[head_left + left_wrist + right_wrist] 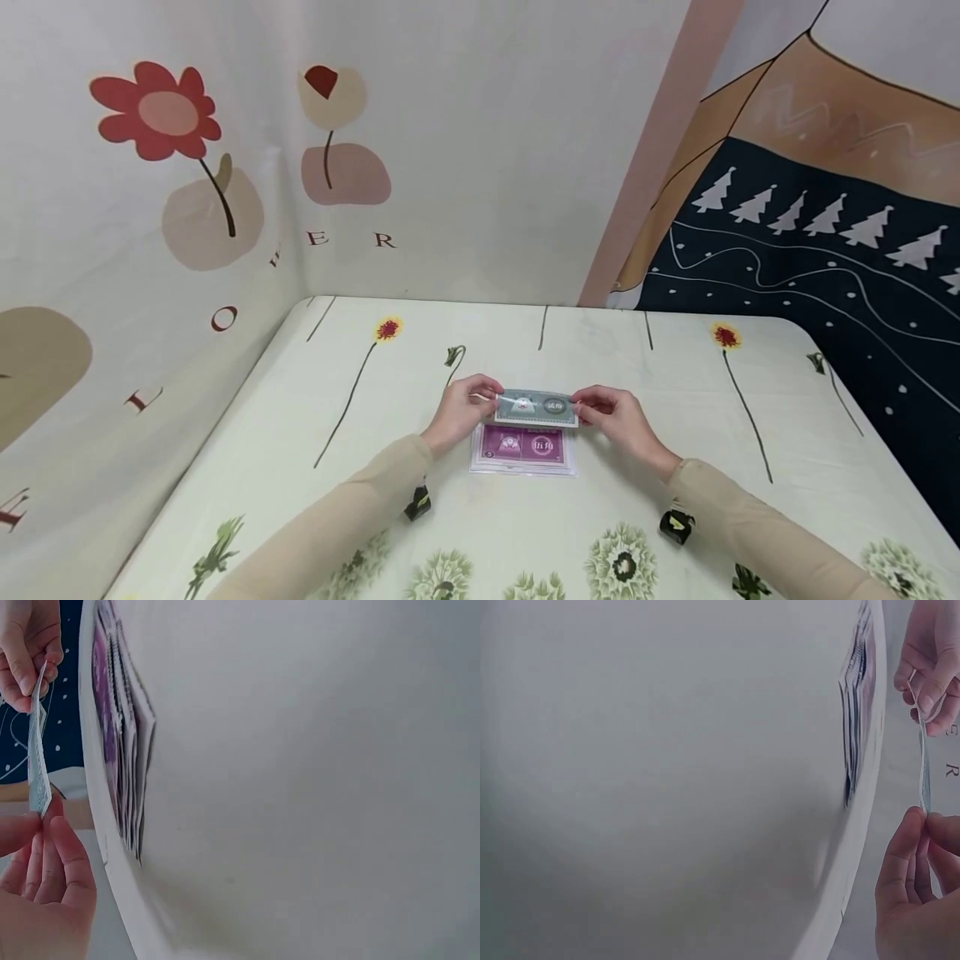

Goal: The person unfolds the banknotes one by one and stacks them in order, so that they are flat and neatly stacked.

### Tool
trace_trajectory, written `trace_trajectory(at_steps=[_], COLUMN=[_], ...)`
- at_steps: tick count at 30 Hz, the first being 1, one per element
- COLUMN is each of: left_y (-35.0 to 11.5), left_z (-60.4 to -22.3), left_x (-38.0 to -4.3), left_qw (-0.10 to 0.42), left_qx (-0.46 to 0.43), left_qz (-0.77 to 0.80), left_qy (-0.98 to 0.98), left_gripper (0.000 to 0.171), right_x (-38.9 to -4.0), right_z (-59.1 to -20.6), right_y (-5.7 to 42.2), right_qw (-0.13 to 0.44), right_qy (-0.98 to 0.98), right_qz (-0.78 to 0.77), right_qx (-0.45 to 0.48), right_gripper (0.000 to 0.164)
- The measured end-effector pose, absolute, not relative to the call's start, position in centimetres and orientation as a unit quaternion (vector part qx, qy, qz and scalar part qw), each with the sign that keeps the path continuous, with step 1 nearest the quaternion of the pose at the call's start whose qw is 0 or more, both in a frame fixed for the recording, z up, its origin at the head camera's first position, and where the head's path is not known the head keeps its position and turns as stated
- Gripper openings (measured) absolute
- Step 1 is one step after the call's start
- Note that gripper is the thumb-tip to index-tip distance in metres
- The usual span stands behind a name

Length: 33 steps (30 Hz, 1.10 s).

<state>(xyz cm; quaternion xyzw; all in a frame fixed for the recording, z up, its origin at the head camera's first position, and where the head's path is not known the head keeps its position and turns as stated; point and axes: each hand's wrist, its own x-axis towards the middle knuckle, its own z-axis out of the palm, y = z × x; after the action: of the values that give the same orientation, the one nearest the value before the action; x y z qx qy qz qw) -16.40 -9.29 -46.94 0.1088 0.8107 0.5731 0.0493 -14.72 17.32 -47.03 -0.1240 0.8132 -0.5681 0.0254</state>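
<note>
A blue-green play banknote (536, 407) is stretched between the two hands, raised above the table. My left hand (467, 408) pinches its left end between thumb and fingers, and my right hand (617, 418) pinches the right end the same way. Below it on the table lies a stack of banknotes (525, 450) with a purple note on top. From the side, the left wrist view shows this stack (124, 735) as several loosely layered notes. The held note (37, 761) appears there nearly edge-on, slightly bent.
A white tablecloth (420, 375) with printed flowers covers the table. Behind stands a pale curtain (480, 167) with flower prints, and at the right hangs a dark cloth (825, 258) with white trees. Small black devices are strapped at both wrists.
</note>
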Motion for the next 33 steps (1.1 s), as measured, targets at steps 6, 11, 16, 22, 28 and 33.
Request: trace_trajectory(at_steps=[6,11,16,22,28,33], left_y=[-9.9,-10.4,-10.9,-11.3,-11.4,-11.5], left_z=[-47.1,-47.2,-47.2,-47.8,-47.7,-47.5], left_x=[-15.6,-15.6,-15.3,-14.7,-14.9,-15.0], left_qw=[0.070,0.078,0.095,0.122,0.129,0.132], left_qx=[0.157,0.174,0.178,0.195,0.204,0.211], left_qz=[0.525,0.513,0.489,0.477,0.470,0.463], left_qy=[0.834,0.837,0.849,0.848,0.849,0.851], left_gripper=[0.015,0.014,0.012,0.011,0.009,0.010], right_x=[-14.3,-13.8,-13.5,-13.4,-13.1,-13.1], right_z=[-47.7,-47.9,-48.2,-48.6,-48.3,-48.4], right_y=[17.5,17.3,17.2,17.0,16.7,16.6], right_qw=[0.051,0.074,0.086,0.086,0.088,0.099], right_qy=[0.817,0.818,0.821,0.842,0.852,0.857], right_qz=[-0.560,-0.552,-0.538,-0.496,-0.473,-0.464], right_qx=[-0.129,-0.141,-0.169,-0.195,-0.207,-0.204], right_gripper=[0.016,0.016,0.015,0.014,0.016,0.016])
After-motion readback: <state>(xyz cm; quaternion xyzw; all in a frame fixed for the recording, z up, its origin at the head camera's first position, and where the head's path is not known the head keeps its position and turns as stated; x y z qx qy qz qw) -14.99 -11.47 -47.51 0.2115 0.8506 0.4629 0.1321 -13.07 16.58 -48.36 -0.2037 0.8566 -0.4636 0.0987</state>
